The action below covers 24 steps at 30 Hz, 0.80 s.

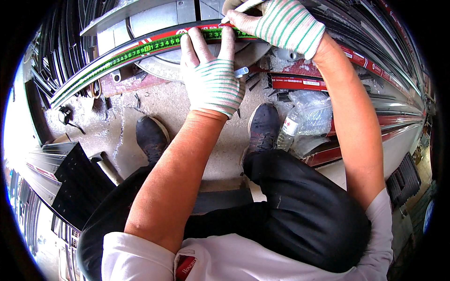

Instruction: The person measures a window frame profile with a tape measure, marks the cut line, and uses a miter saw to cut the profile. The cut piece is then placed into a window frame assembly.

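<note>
As I look down past my pale shirt [234, 255], my knees are apart in black trousers [309, 206], with a stack of black profiles [75, 180] off to my left. My dark shoes [264, 126] stand on a littered pale floor [124, 112]; just beside the right one lean a clear bottle [288, 129] and a crumpled plastic bag [311, 112].

Farther out, my gloved left hand [213, 82] lies palm down, its fingers stretched forward onto a green measuring tape [164, 43]. A translucent tube [241, 72] pokes out at its right edge; my thumb is hidden, so I can't tell whether it grips that. The tape runs along a long red-and-black strip [157, 37], which crosses in front of me and reaches out to the left. To the right, the fingers of my gloved right hand [288, 25] are closed round a white pen-like tool [247, 5], its tip at the strip.

Under the strip sits a curved scale plate [161, 68]; past it is a grey metal machine bed [154, 18]. Dark strips [65, 47] lie bundled at upper left.
</note>
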Each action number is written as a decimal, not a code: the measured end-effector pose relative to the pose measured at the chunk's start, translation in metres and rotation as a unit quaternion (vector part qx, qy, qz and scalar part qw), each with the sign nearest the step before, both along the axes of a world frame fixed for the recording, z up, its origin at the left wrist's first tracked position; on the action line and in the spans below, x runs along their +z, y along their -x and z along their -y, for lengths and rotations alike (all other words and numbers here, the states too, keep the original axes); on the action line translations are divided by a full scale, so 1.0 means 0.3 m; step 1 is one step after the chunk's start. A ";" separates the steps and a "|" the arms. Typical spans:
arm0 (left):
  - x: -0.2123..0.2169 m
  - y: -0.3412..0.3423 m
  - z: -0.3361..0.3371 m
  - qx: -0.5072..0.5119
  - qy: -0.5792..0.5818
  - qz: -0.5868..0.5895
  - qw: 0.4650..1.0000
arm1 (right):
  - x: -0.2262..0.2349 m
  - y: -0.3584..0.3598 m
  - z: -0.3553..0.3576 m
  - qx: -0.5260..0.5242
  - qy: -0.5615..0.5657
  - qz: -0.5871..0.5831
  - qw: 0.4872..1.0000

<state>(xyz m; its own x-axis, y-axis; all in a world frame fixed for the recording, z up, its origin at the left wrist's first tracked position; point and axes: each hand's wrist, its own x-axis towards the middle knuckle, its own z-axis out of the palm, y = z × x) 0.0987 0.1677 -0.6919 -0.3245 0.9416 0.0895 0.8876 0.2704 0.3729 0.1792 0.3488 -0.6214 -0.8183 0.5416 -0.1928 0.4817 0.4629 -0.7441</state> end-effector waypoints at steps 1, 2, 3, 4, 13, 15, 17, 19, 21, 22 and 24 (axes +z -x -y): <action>0.000 -0.002 -0.001 -0.002 -0.010 -0.001 1.000 | -0.003 -0.003 0.000 -0.004 -0.001 -0.002 1.000; 0.001 -0.003 -0.003 0.000 0.003 -0.002 1.000 | -0.005 -0.006 -0.001 -0.007 -0.001 -0.005 1.000; 0.001 -0.006 -0.007 -0.001 0.014 -0.003 1.000 | -0.004 -0.009 -0.003 -0.010 -0.013 0.000 1.000; 0.002 -0.011 -0.012 -0.002 0.025 -0.002 1.000 | 0.000 -0.013 -0.004 -0.015 -0.026 0.005 1.000; 0.003 0.000 0.006 0.002 0.019 0.008 1.000 | 0.009 -0.046 0.054 -0.134 0.050 -0.157 0.977; 0.004 0.000 0.006 0.000 0.025 0.002 1.000 | 0.068 -0.080 0.094 -0.177 0.046 -0.161 0.970; 0.004 0.002 0.010 0.001 0.030 -0.001 1.000 | 0.065 -0.127 0.139 -0.164 0.021 -0.205 0.965; 0.009 0.003 0.008 -0.001 0.033 0.002 0.999 | 0.051 -0.197 0.166 -0.204 0.111 -0.156 0.960; 0.013 0.001 0.004 -0.004 0.036 0.002 0.999 | 0.020 -0.221 0.208 -0.220 0.125 -0.209 0.945; 0.014 0.001 0.002 -0.005 0.037 0.002 0.999 | 0.016 -0.236 0.223 -0.222 0.125 -0.176 0.951; 0.011 0.003 0.005 -0.004 0.032 0.003 0.999 | -0.018 -0.254 0.249 -0.210 0.148 -0.176 0.950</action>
